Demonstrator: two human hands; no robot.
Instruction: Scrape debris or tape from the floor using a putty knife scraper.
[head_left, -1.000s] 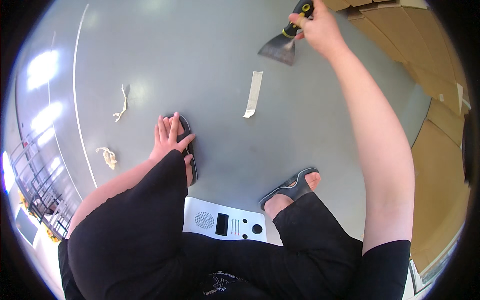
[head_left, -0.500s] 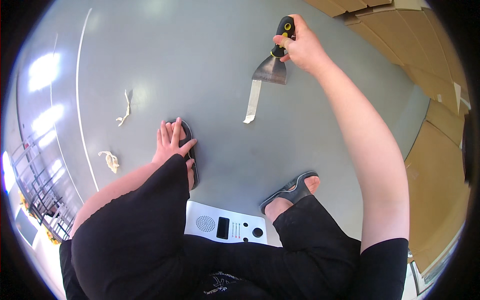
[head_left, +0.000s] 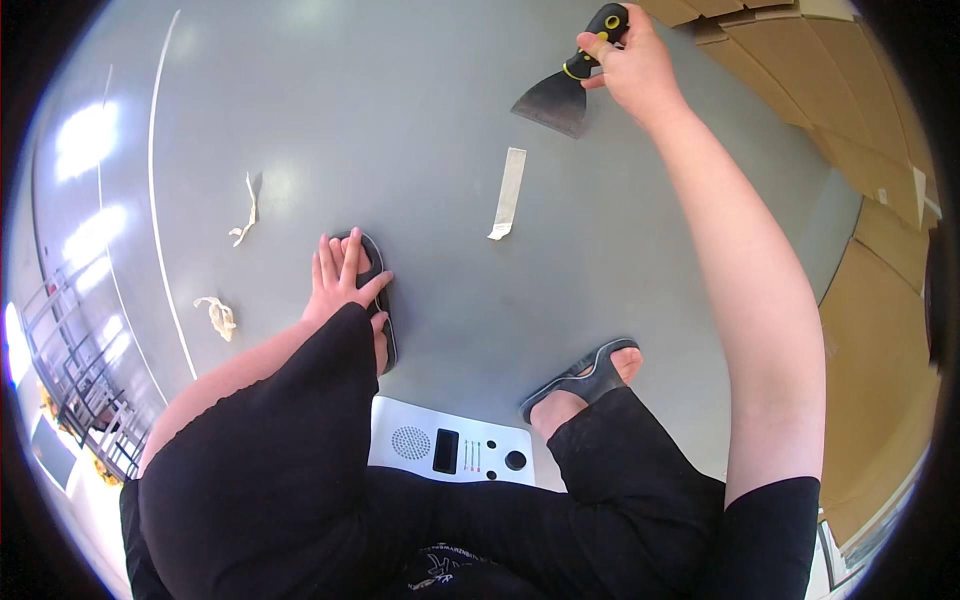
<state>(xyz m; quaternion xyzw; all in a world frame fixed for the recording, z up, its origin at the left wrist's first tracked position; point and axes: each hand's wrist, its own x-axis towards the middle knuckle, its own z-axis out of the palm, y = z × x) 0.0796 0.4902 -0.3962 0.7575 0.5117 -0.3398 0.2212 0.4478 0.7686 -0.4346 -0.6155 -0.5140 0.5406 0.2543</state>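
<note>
I am working the right grip (head_left: 640,75), which is clasping a scraper (head_left: 570,88) by its black and yellow handle (head_left: 606,22). The wide metal blade (head_left: 553,107) is pointing away from that grip, down and to the left in the view; whether its edge is touching the floor (head_left: 430,150), I am not able to tell. A beige strip (head_left: 508,193) is lying on the grey floor, to the left of the right grip and nearer the body, its far end sitting near the blade but apart from it.

The left grip (head_left: 336,285) is holding nothing: I am seeing its fingers spreading over the toes of the left foot, against a dark sandal (head_left: 391,345). To its left, a twisted beige strand (head_left: 250,205) is lying farther out from the body, and a crumpled beige piece (head_left: 217,317) is lying a little nearer to it than the grip. Beyond both, a white line (head_left: 152,180) is running along the floor.

The other sandal (head_left: 590,382) is showing well below the right grip. A white panel (head_left: 425,440) with a black knob is showing between the legs, nearer the body than either grip. Brown cardboard (head_left: 800,75) is standing to the right of the right grip, and a metal rack (head_left: 75,370) is standing at far left, well apart from the left grip.
</note>
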